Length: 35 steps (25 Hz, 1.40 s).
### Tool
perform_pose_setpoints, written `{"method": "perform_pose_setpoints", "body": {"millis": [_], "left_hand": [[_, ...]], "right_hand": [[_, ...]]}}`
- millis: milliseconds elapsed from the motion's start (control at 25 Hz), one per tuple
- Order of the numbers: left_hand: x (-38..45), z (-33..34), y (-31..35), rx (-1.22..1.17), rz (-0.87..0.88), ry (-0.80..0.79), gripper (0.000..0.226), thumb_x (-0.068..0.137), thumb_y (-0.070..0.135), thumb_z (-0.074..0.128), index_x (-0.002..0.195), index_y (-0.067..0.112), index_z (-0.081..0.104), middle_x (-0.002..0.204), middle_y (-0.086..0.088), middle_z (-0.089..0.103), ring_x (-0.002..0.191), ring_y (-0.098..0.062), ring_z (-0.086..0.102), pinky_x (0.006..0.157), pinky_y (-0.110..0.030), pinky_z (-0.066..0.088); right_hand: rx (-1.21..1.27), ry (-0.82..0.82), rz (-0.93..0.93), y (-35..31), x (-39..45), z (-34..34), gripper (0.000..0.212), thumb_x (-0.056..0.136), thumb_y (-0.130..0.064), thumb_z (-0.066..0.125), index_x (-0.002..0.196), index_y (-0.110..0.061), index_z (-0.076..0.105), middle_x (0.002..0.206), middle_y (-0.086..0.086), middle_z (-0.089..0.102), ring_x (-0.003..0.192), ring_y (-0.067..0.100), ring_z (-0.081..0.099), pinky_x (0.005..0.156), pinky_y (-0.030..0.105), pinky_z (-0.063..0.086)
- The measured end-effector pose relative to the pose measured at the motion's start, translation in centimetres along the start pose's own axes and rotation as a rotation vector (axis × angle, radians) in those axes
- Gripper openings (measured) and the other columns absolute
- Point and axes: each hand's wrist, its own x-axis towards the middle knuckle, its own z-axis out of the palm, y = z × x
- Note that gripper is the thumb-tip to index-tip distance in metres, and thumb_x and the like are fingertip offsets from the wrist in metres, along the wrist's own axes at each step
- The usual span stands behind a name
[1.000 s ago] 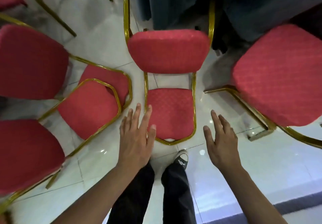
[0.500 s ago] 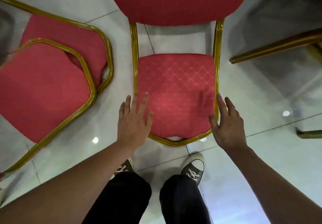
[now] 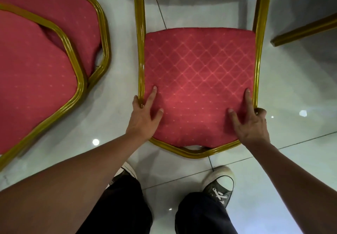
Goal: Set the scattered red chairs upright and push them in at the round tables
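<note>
Both arms outstretched, left grip and right grip each curled round something.

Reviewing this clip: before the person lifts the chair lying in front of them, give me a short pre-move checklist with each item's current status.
1. Left hand on the chair's gold frame: ok, thumb outside the left rail, fingers across onto the red pad.
2. Right hand on the opposite rail: ok, fingers on the pad beside the right rail, some curled at its edge.
3. Grip closed firmly enough to lift: cannot tell, both hands look only partly wrapped.
4. Clearance from the neighbouring chair on the left: ok, bare floor shows between them.
5. Feet clear of the frame: ok, both shoes stand behind the curved bottom rail.
6. Space beyond the chair: cannot tell, out of frame.
</note>
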Motion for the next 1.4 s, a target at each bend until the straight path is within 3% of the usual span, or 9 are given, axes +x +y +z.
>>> {"method": "perform_pose_setpoints", "body": {"millis": [120,280,600,840,1040,1240,1400], "left_hand": [[0.1,-0.6,-0.3,-0.120,0.015,-0.022,0.076,0.094,0.062,0.051,0.149,0.065,-0.001,0.150,-0.009,0.022,0.130,-0.038,0.048,0.112,-0.047,0.039],[-0.2,-1.4,-1.1,-0.112,0.033,0.003,0.080,0.088,0.066,0.057,0.145,0.070,0.001,0.139,-0.007,0.026,0.125,-0.037,0.048,0.113,-0.046,0.040],[-8.9,-8.6,-1.3,0.042,0.039,0.109,0.073,0.087,0.074,0.044,0.145,0.071,0.000,0.125,-0.011,0.033,0.112,-0.033,0.046,0.110,-0.050,0.042],[-18.0,-17.1,0.8,0.136,-0.014,0.104,0.067,0.088,0.077,0.033,0.142,0.072,-0.006,0.136,-0.018,0.036,0.126,-0.042,0.042,0.110,-0.058,0.039],[-25.8,-25.8,3.2,0.232,-0.073,0.117,0.072,0.082,0.082,0.030,0.146,0.069,0.000,0.143,-0.017,0.031,0.128,-0.045,0.043,0.111,-0.056,0.038],[-32.2,-34.3,6.2,0.260,-0.056,0.096,0.067,0.088,0.074,0.044,0.149,0.060,0.019,0.162,-0.005,0.011,0.141,-0.045,0.029,0.118,-0.055,0.028],[-37.0,-40.9,9.3,0.244,-0.019,0.152,0.057,0.089,0.064,0.053,0.144,0.052,0.041,0.150,-0.004,0.025,0.132,-0.041,0.035,0.116,-0.049,0.030]], "right_hand": [[0.118,-0.038,-0.007,0.0,-0.1,-0.4,0.087,0.089,-0.068,0.056,0.147,-0.068,-0.010,0.122,0.017,0.038,0.116,0.051,0.052,0.106,0.060,0.046],[0.153,-0.060,-0.004,-0.4,-1.1,-1.2,0.085,0.089,-0.067,0.056,0.147,-0.069,-0.006,0.116,0.011,0.035,0.114,0.048,0.053,0.106,0.054,0.046],[0.115,-0.049,0.012,-4.7,-10.8,-5.9,0.070,0.095,-0.070,0.042,0.144,-0.072,-0.008,0.103,0.014,0.041,0.090,0.036,0.055,0.103,0.052,0.049],[0.056,-0.106,0.077,-10.9,-20.7,-12.9,0.064,0.092,-0.076,0.027,0.140,-0.074,-0.016,0.104,0.014,0.040,0.099,0.040,0.055,0.099,0.056,0.049],[0.000,-0.154,0.117,-16.6,-28.2,-19.5,0.064,0.091,-0.079,0.019,0.141,-0.071,-0.020,0.117,0.020,0.043,0.109,0.043,0.056,0.100,0.053,0.047],[-0.001,-0.216,0.165,-21.6,-33.6,-26.4,0.070,0.089,-0.081,0.019,0.150,-0.064,-0.011,0.129,0.025,0.041,0.116,0.049,0.055,0.103,0.054,0.044],[-0.006,-0.312,0.223,-24.8,-35.9,-32.1,0.083,0.077,-0.090,0.015,0.152,-0.061,-0.007,0.153,0.026,0.036,0.131,0.049,0.049,0.112,0.056,0.040]]}}
